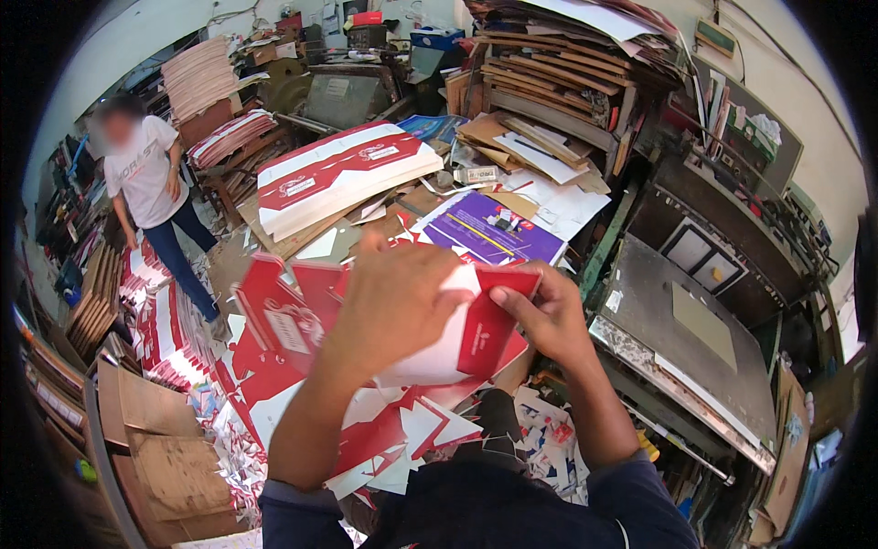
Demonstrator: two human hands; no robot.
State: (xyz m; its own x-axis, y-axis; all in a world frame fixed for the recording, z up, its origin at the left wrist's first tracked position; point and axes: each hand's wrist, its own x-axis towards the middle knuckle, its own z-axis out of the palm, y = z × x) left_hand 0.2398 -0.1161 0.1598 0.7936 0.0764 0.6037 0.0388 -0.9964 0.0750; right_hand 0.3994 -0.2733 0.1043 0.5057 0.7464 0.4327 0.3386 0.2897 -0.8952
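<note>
Both hands are on a batch of red and white printed card sheets point(485, 329), cut to a box-blank shape and held upright in front of me. My right hand point(549, 316) pinches the red right end, its thumb pressed flat on the near face. My left hand point(393, 297) is closed at the batch's upper edge, its thumb lying toward the white part; its other fingertips are hidden. To the left, red flaps with a white label panel point(291, 322) stick out past my left wrist. Triangular red and white offcuts point(430, 425) lie below my hands.
A thick stack of red and white printed sheets point(343, 169) stands ahead, beside a purple printed sheet point(494, 227). At right is a machine with a flat metal bed point(690, 320). A person point(146, 165) stands at far left near piled sheets point(169, 329). Paper scraps point(553, 435) litter the floor.
</note>
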